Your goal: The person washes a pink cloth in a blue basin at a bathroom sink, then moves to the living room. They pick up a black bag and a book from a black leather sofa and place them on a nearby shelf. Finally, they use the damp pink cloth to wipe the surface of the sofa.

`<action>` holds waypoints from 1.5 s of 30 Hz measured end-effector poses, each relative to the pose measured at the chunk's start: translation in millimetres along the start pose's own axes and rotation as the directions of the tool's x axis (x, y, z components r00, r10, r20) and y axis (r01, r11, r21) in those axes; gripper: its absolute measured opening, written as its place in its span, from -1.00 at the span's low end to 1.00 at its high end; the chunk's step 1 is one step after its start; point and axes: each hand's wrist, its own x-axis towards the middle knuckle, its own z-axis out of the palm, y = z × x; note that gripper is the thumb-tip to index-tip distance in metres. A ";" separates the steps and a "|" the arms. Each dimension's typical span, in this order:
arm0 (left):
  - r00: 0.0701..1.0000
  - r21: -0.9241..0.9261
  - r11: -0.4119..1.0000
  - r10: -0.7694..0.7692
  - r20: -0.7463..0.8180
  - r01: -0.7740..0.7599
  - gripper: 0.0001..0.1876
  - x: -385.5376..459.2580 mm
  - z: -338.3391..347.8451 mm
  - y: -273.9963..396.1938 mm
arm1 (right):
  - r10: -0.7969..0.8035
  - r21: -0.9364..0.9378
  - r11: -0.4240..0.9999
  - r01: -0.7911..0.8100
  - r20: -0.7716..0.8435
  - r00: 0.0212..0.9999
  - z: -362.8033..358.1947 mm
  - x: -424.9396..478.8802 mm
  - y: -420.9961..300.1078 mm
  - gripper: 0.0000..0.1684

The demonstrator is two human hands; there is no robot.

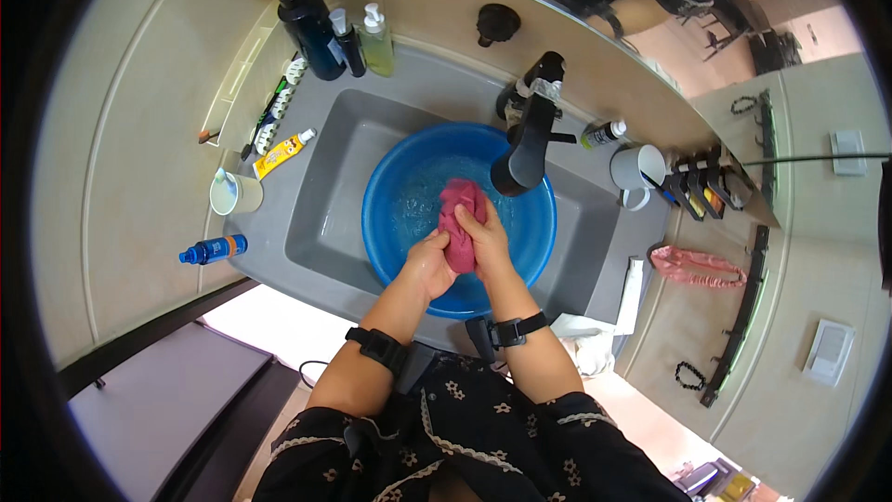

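Note:
A bunched, dark pink cloth (461,240) is held between my two hands above a blue plastic basin (390,275). My left hand (433,266) grips its lower left side, and my right hand (486,237) grips it from the right with the thumb on top. Water with small bubbles lies in the basin, which stands in a grey rectangular sink (320,188). The spout of a black faucet (523,153) reaches over the basin's right part, close to my right hand.
Pump bottles (310,31) stand at the back left. A yellow toothpaste tube (284,155), a paper cup (237,195) and a blue bottle (213,249) are on the left rim. At right are a white mug (635,169), a white tube (631,295) and a hanging pink headband (697,269).

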 end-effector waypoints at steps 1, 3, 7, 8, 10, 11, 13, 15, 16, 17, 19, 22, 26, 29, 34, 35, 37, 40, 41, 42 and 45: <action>0.999 0.033 0.999 -0.004 0.043 0.003 -0.60 -2.4 -0.4 1.8 | 0.020 -0.006 1.000 -0.020 -0.013 1.000 -3.4 2.1 0.5 -0.53; 0.990 0.052 0.997 -0.064 0.125 0.058 -0.56 -2.8 1.5 8.0 | 0.066 -0.016 0.998 -0.067 -0.027 0.997 -5.6 4.4 -0.6 -0.56; 0.982 0.372 0.921 0.045 0.184 -0.112 -0.46 -19.1 12.4 -0.5 | 0.124 0.052 0.992 -0.117 -0.137 0.983 1.9 -0.5 -10.1 -0.57; 0.982 0.318 0.945 0.017 0.186 -0.076 -0.45 -21.5 13.2 -1.5 | 0.123 -0.065 0.989 -0.133 -0.142 0.982 -0.2 2.4 -7.8 -0.48; 0.959 0.361 0.930 -0.167 0.229 0.076 -0.53 -23.5 2.9 10.7 | 0.188 -0.260 0.945 -0.201 -0.075 0.979 3.1 1.1 -16.0 -0.46; 0.934 0.384 0.911 -0.257 0.247 0.149 -0.57 -24.4 -1.2 16.5 | 0.224 -0.355 0.907 -0.226 -0.047 0.973 3.2 1.2 -20.2 -0.45; 0.940 0.505 0.853 -0.269 0.211 0.131 -0.66 -25.8 -1.6 20.3 | 0.025 -0.664 0.742 0.094 0.168 0.985 -10.2 8.5 -19.9 -0.46; 0.941 0.561 0.817 -0.284 0.185 0.136 -0.75 -27.5 2.0 22.4 | 0.021 -0.712 0.670 0.210 0.301 0.954 -15.4 10.4 -25.2 -0.50; 0.938 0.558 0.816 -0.297 0.179 0.152 -0.79 -30.2 7.8 23.0 | 0.084 -0.664 0.732 0.152 0.309 0.947 -10.2 5.7 -35.8 -0.51; 0.935 0.555 0.815 -0.310 0.172 0.168 -0.82 -32.1 12.6 23.3 | 0.145 -0.612 0.786 0.089 0.322 0.935 -5.1 1.8 -43.3 -0.51; 0.950 0.572 0.803 -0.286 0.124 0.167 -0.84 -32.6 20.4 23.8 | 0.208 -0.483 0.875 0.014 0.402 0.892 1.5 -1.2 -50.5 -0.48; 0.941 0.512 0.825 -0.327 0.088 0.238 -0.86 -27.1 16.5 19.4 | 0.299 -0.446 0.894 -0.028 0.550 0.780 4.6 3.6 -52.1 -0.47; 0.924 0.328 0.886 -0.373 0.087 0.327 -0.83 -17.6 5.8 5.3 | 0.299 -0.527 0.842 0.116 0.634 0.713 5.9 8.2 -48.5 -0.59; 0.951 0.342 0.893 -0.310 0.001 0.291 -0.79 -20.2 13.6 0.2 | 0.346 -0.474 0.878 -0.066 0.535 0.771 8.3 8.4 -44.0 -0.75; 0.968 0.534 0.808 -0.223 -0.116 0.250 -0.77 -13.8 16.7 -4.6 | 0.323 -0.404 0.900 -0.164 0.365 0.873 8.5 9.9 -36.8 -0.78; 0.968 0.573 0.780 -0.220 -0.125 0.251 -0.76 -10.5 13.6 -5.8 | 0.306 -0.389 0.906 -0.164 0.336 0.891 9.2 9.0 -36.4 -0.77; 0.970 0.698 0.673 -0.153 -0.191 0.244 -0.81 -13.2 22.7 -7.3 | 0.323 -0.381 0.902 -0.205 0.278 0.905 6.8 9.2 -36.7 -0.75; 0.971 0.857 0.457 -0.107 -0.212 0.237 -0.85 -11.0 24.6 -10.5 | 0.352 -0.354 0.897 -0.264 0.214 0.911 4.6 6.9 -37.1 -0.73; 0.973 0.898 0.374 -0.103 -0.209 0.232 -0.82 -9.2 22.7 -11.9 | 0.363 -0.342 0.896 -0.283 0.198 0.911 4.1 5.5 -36.9 -0.72; 0.984 0.951 0.254 -0.035 -0.176 0.179 -0.82 -7.7 21.0 -15.9 | 0.369 -0.353 0.888 -0.294 0.170 0.914 2.1 4.4 -35.7 -0.72; 0.994 0.994 -0.071 0.082 -0.072 0.078 -0.75 -5.2 16.7 -25.7 | 0.379 -0.356 0.877 -0.323 0.100 0.920 -4.6 1.5 -28.2 -0.73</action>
